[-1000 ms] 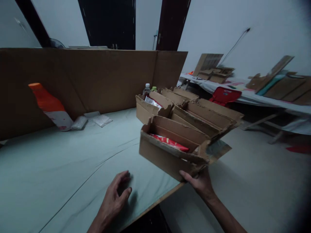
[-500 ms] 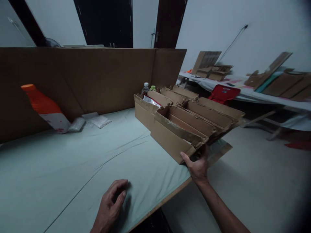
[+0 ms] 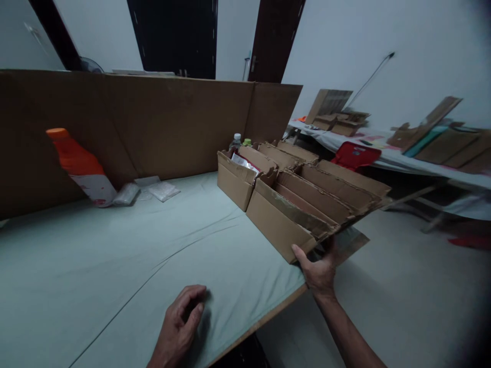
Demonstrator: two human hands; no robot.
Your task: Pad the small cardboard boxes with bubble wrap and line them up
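My right hand grips the near end of an open cardboard box at the table's right edge. Its thumb presses the near corner, while the other fingers are mostly hidden behind the box end. Cardboard walls split the box into long narrow compartments. Against its far end stand more open cardboard boxes, the leftmost with a silvery packet inside. My left hand rests on the pale green tablecloth, fingers loosely curled, thumb apart, holding nothing.
At the back left an orange and white bottle leans beside clear plastic packets. A tall cardboard panel lines the table's far side. Two bottle tops show behind the boxes. Across the floor, another table carries cardboard and a red case.
The near box has shifted slightly right, so its left side now lines up more closely with the boxes behind. My right hand moved with it. The left hand stays put; the view has turned a little.
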